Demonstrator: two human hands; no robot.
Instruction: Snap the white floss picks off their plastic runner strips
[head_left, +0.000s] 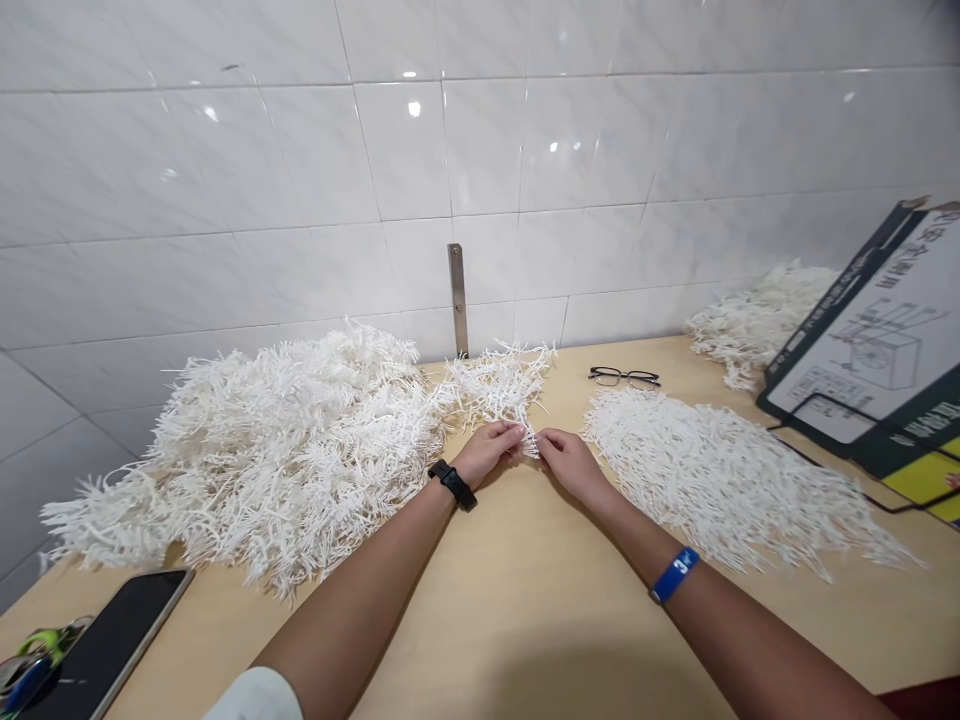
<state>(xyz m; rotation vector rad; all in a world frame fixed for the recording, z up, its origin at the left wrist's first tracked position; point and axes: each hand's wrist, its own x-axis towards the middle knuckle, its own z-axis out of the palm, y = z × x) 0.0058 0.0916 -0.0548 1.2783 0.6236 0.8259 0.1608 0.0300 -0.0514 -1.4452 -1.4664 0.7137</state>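
Observation:
My left hand (489,452), with a black band on its wrist, pinches a small white fringed strand (529,436) between thumb and fingers. Close beside it, my right hand (574,464) has its fingers closed at the strand's other side; a blue wristband sits on that forearm. Just behind the hands lies a small loose heap of white strands (495,382). It joins a large tangled pile of the same strands (300,450) on the left. To the right of my right hand, a flatter spread of white pieces (720,470) covers the table.
Black-framed glasses (624,377) lie near the tiled wall (300,160). A tilted printed box (870,350) stands at the right, before another white pile (765,310). A phone (112,640) and keys (37,660) lie front left on the wooden table (480,620). A metal bracket (458,300) rises behind.

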